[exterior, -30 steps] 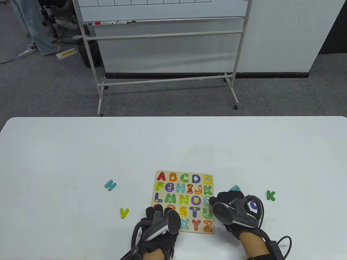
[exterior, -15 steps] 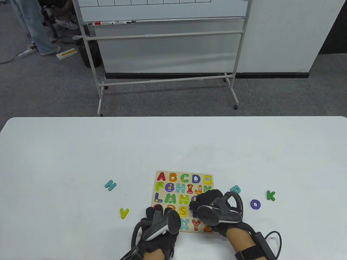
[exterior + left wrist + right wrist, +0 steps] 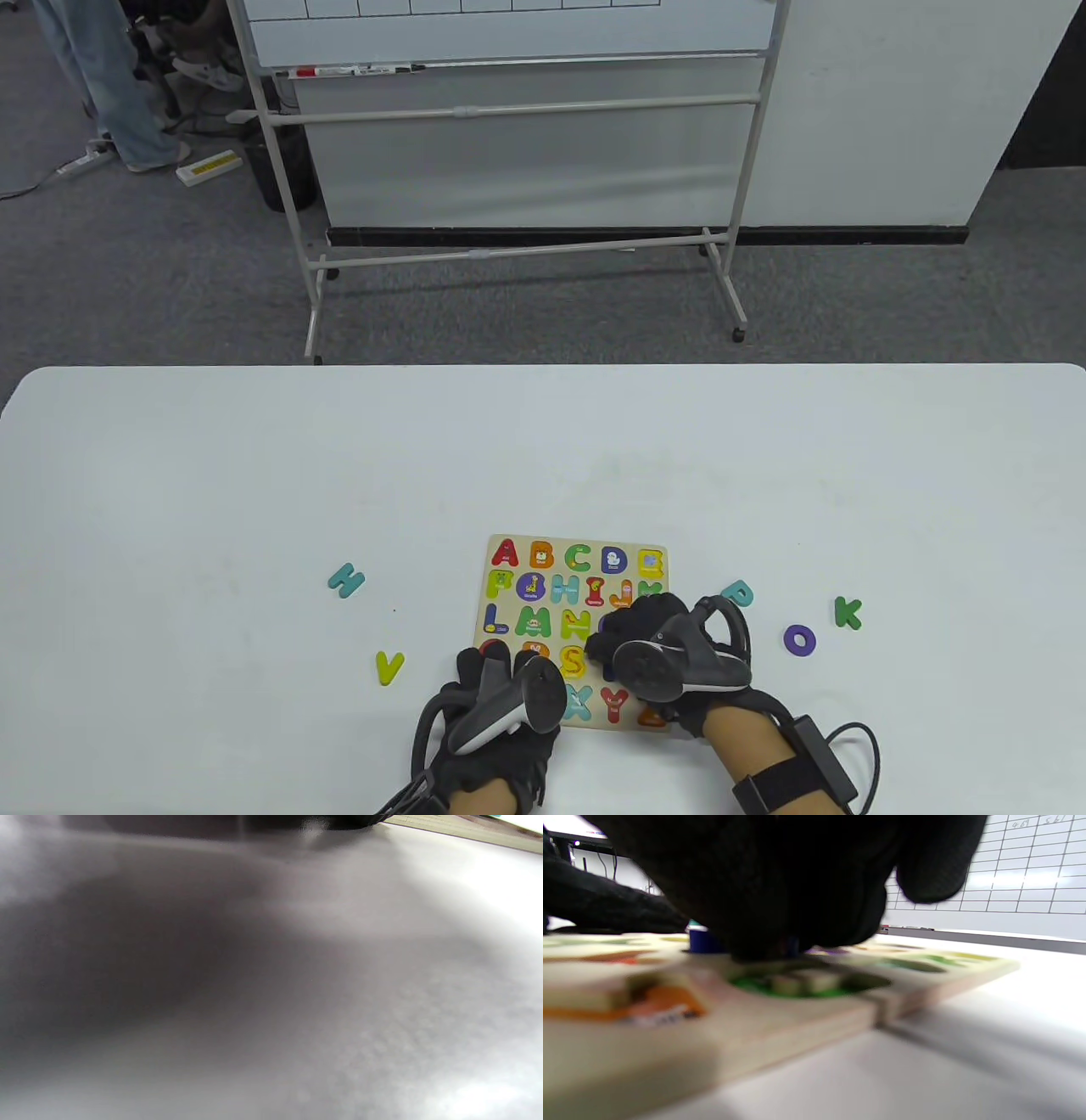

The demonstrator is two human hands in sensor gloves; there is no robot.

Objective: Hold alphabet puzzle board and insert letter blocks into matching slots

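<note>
Teal H [image 3: 345, 580], yellow V [image 3: 389, 667], purple O [image 3: 799, 639], green K [image 3: 847, 612].

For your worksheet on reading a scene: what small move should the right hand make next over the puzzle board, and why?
Probably press straight down. The right hand is low over the puzzle board, fingertips on a dark blue piece standing above the surface. The left hand rests on the board's near left corner, steadying it.
</note>
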